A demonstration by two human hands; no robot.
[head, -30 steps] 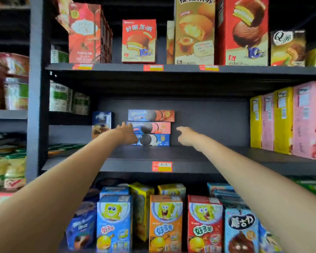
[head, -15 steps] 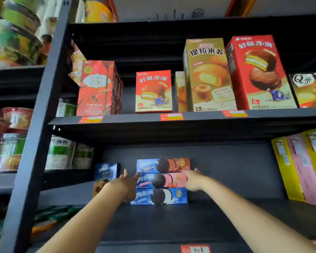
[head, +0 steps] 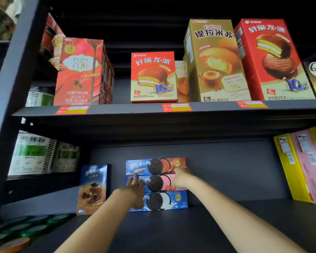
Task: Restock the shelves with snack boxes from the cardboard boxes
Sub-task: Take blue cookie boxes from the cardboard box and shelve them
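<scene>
Both arms were stretched deep into the middle shelf (head: 217,232). The left hand (head: 134,191) lay with straight fingers against the left end of the cookie-box stack (head: 156,184), fingertips up on the pink middle box (head: 158,183), gripping nothing that I could see. The right hand (head: 180,178) was at the stack's right end, fingers bent round the corner where the top orange box (head: 154,166) met the pink one; whether it truly pinched or just pressed, I couldn't tell. The stack sat at the back wall, dead ahead of both hands, three flat boxes with the blue box (head: 162,200) at the bottom, long axes running left to right across the shelf. So the hands bracketed it end to end, neither clearly nearer. My read: any squaring-up would call for pushing inward along that long axis. A small brown-and-blue box (head: 92,189) stood upright just left of the stack, apart from it.
</scene>
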